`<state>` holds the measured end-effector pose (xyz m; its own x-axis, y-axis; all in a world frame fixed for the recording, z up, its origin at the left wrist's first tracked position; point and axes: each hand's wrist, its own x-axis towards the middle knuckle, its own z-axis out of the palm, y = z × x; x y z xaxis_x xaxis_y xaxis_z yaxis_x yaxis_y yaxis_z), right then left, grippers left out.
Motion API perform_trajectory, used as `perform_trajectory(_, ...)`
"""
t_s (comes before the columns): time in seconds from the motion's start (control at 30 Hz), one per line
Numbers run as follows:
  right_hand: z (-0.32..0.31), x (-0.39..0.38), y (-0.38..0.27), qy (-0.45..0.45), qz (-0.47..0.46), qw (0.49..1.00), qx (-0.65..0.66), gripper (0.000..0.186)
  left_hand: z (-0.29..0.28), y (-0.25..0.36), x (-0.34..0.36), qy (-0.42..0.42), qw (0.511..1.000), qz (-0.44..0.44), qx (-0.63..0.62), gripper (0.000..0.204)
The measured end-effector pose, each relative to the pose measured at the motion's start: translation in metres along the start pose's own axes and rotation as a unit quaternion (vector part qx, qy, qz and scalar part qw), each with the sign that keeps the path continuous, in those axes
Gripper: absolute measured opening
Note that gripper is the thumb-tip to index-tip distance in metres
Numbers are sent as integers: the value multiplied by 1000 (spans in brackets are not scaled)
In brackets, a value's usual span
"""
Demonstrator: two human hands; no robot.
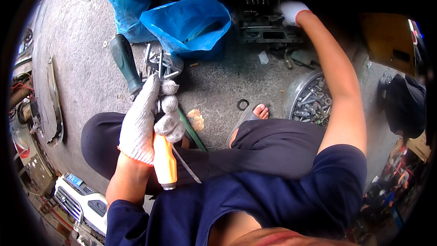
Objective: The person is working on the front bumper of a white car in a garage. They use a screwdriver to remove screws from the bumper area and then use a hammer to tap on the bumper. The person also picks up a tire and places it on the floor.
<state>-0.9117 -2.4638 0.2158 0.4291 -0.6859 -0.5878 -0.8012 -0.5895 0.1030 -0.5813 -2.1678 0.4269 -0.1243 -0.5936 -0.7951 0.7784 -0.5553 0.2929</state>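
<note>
My left hand, in a white knit glove, is closed around a screwdriver with an orange-yellow handle. Its handle points back toward me. A thin metal strip sticks out beside that handle; whether I grip it too is unclear. Just beyond the glove lies a dark green handle, its lower end meeting my hand. Several hex keys sit in a round holder past my fingertips. My right hand, also gloved, reaches far right over a dark tool tray beside a ratchet-like tool. Its fingers are blurred.
Two blue plastic bags stand at the far side. A round metal basin of bolts is by my right knee. A black ring and a green bar lie on the concrete. A white vehicle front stands lower left.
</note>
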Motion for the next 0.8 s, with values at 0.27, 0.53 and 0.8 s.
perform_trajectory(0.27,2,30,-29,109,-91,983,114,48,4,1,4,17,1000,-13,8,35)
perform_trajectory(0.53,-12,39,-7,44,-51,992,103,48,-5,4,0,20,1000,13,3,35)
perform_trajectory(0.8,-2,52,44,2,79,995,63,50,-9,5,0,8,1000,12,0,35)
